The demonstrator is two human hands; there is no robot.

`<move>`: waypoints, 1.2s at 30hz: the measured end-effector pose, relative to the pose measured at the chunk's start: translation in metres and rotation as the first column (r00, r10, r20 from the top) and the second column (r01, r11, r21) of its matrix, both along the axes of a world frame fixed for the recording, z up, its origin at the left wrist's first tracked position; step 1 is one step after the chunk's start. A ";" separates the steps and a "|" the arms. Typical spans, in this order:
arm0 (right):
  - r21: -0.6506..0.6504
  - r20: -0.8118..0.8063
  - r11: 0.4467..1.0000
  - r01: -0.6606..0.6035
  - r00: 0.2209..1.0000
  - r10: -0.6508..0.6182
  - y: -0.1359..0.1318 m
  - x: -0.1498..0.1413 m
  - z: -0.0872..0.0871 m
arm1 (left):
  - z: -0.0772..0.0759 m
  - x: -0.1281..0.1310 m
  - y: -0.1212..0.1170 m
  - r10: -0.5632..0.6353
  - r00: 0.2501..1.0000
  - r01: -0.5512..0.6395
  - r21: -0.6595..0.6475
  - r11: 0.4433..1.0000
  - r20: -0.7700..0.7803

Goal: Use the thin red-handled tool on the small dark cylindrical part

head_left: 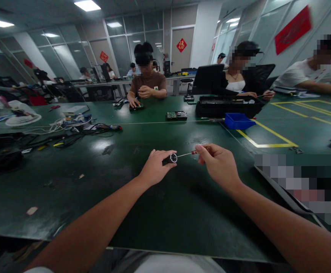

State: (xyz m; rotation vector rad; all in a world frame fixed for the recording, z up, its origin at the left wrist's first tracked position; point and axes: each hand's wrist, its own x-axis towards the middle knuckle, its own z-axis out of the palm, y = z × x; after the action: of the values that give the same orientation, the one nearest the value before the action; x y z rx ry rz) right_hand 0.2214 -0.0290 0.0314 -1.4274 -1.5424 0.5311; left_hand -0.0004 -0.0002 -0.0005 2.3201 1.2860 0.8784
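Observation:
Over the middle of the green table, my left hand (pixel 156 166) grips a small black cylinder (pixel 173 158) between thumb and fingers. Its round, silver-rimmed end faces the right side. My right hand (pixel 221 161) is closed around a screwdriver with a reddish handle (pixel 194 152), held nearly level. The thin metal shaft (pixel 184 154) points left and its tip reaches the cylinder's rim. Whether the tip is inside or only touching it, I cannot tell. My fingers hide most of the cylinder's body and part of the handle.
A blue bin (pixel 238 121) and a long black tray (pixel 229 107) stand beyond my right hand. A hard drive (pixel 177 115) lies straight ahead. Cables (pixel 77 129) pile up at the left. A person (pixel 147 81) works across the table, others sit right.

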 end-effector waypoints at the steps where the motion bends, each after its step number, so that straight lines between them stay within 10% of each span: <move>1: -0.009 -0.005 1.000 0.004 1.000 -0.004 0.000 0.000 0.000 | 0.000 0.000 0.000 -0.003 1.000 0.003 -0.002 1.000 -0.001; 14: -0.046 0.085 0.980 -0.192 0.977 0.196 0.004 0.001 -0.004 | 0.002 0.000 0.000 0.005 0.999 -0.007 -0.049 0.999 -0.033; 36: -0.005 -0.061 0.994 -0.111 0.992 0.110 -0.001 -0.004 -0.011 | -0.002 0.000 0.001 -0.016 1.000 0.015 -0.025 1.000 -0.013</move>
State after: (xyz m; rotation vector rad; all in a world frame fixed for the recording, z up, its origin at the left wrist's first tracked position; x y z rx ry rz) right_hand 0.2170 -0.0297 0.0201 -1.3254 -1.5789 0.6422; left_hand -0.0004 0.0003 -0.0022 2.3174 1.2753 0.8381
